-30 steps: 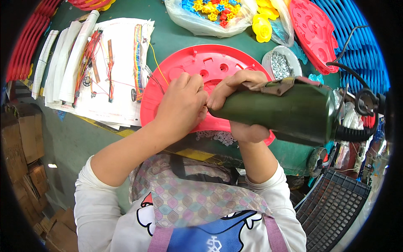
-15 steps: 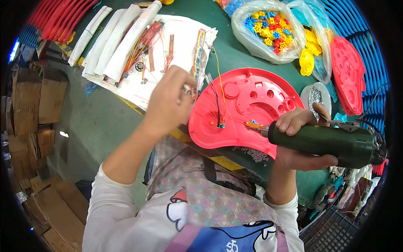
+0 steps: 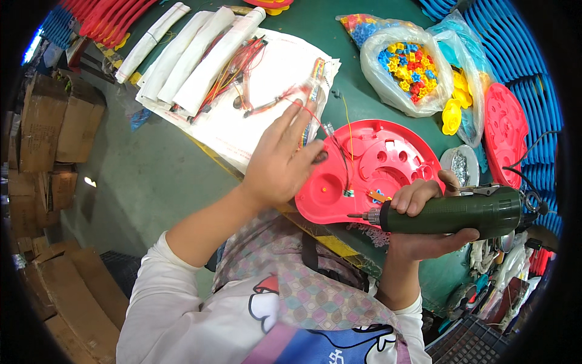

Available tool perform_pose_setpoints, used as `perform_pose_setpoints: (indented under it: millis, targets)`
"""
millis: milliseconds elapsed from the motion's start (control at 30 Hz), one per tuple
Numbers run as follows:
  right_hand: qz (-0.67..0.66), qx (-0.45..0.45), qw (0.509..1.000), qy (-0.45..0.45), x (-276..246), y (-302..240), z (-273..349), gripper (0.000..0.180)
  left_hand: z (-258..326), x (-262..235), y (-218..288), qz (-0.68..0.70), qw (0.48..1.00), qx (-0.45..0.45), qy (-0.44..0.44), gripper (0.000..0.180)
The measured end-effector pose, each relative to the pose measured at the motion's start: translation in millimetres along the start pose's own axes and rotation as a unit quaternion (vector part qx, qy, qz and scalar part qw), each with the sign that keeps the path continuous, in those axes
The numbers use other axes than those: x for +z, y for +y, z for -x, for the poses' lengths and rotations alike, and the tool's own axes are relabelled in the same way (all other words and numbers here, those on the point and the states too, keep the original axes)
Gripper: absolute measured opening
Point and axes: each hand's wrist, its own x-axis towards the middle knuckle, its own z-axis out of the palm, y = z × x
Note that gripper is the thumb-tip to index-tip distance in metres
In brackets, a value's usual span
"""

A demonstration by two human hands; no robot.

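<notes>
My right hand [image 3: 418,212] is wrapped round a dark green electric screwdriver [image 3: 467,213], its bit pointing left over the near edge of a pink plastic shell [image 3: 324,189]. My left hand [image 3: 282,155], partly blurred, is above the shell's left side with fingers reaching forward. A small dark round part [image 3: 320,158] shows at its thumb tip, seemingly held; a red wire [image 3: 315,115] runs by the fingers. Inside the shell are a small green circuit board [image 3: 348,193] with thin wires and an orange-brown strip [image 3: 378,196] by the screwdriver.
Wired parts [image 3: 242,70] and white rolls [image 3: 206,67] lie on white sheets at the left. Farther right are a bag of coloured star pieces [image 3: 412,70], yellow pieces [image 3: 451,116], a bowl of screws [image 3: 461,164] and another pink shell [image 3: 506,130]. Cardboard boxes [image 3: 45,121] stand on the floor.
My left hand has moved right and toward the shell, with a red wire trailing by its fingers. The screwdriver's bit has come off the strip to the shell's near edge.
</notes>
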Motion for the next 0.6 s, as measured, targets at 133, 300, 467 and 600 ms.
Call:
perform_pose_setpoints:
  millis: [133,300,467,600]
  targets:
    - [0.007,0.002,1.000,0.025,-2.3,-5.9,1.4,0.101,-5.7,-5.2,7.5,0.068,0.989,-0.055,-0.122,0.027]
    - [-0.028,0.002,0.996,0.079,-3.6,-10.7,7.0,0.106,-30.1,-21.1,14.9,0.024,0.993,-0.059,-0.101,0.020]
    - [-0.098,0.067,0.992,0.033,-12.9,-20.6,11.3,0.109,-49.1,-41.2,30.8,0.045,0.982,-0.074,-0.170,0.031]
    - [-0.154,0.174,0.973,0.003,-3.2,-22.3,10.1,0.103,-68.5,-27.5,50.8,0.203,0.973,-0.044,-0.103,0.026]
